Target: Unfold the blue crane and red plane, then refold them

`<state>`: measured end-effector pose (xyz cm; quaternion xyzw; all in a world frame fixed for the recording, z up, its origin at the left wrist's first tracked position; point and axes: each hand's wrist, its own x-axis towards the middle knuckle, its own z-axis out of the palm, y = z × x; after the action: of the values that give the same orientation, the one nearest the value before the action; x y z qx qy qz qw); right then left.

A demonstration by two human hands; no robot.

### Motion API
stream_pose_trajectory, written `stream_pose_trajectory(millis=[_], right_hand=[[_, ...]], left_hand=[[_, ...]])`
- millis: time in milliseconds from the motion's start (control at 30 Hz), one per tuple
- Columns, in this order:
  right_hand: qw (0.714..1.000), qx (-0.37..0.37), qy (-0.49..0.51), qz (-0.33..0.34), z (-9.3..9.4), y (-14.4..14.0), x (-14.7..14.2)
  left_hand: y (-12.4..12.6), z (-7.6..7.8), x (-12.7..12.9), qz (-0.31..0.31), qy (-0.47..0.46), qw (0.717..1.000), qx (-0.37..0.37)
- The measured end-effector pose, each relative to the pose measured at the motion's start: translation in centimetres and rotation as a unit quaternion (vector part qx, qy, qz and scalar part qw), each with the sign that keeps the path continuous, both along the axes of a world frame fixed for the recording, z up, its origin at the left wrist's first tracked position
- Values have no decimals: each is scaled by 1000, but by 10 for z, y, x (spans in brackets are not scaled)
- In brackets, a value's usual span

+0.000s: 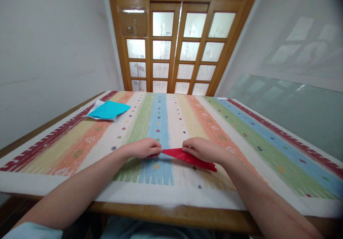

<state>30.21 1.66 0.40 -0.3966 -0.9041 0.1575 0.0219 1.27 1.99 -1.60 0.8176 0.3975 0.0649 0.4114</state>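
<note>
Between my two hands is a folded piece of red paper, long and narrow, tapering to a point on the left and widening to the right. My left hand pinches the pointed tip between thumb and fingers. With fingers closed over its upper edge, my right hand grips the wider part. The paper's right end sticks out below the right hand. Both hands are just over the striped tablecloth, near the table's front edge. The right thumb is mostly hidden.
Blue paper lies on white sheets at the far left of the table. A small white piece sits at the far edge. Wooden doors with glass panes stand beyond, with walls on both sides. A pale green glass panel leans at the right.
</note>
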Motion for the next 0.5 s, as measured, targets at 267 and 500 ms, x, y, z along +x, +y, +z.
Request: stream_pose_trajectory(millis=[267, 500], right_hand=[[999, -24, 21, 1, -6, 7, 3], [998, -54, 36, 6, -10, 11, 5]], left_hand=[[7, -3, -7, 2, -43, 998, -39], [12, -10, -11, 13, -53, 998, -42]])
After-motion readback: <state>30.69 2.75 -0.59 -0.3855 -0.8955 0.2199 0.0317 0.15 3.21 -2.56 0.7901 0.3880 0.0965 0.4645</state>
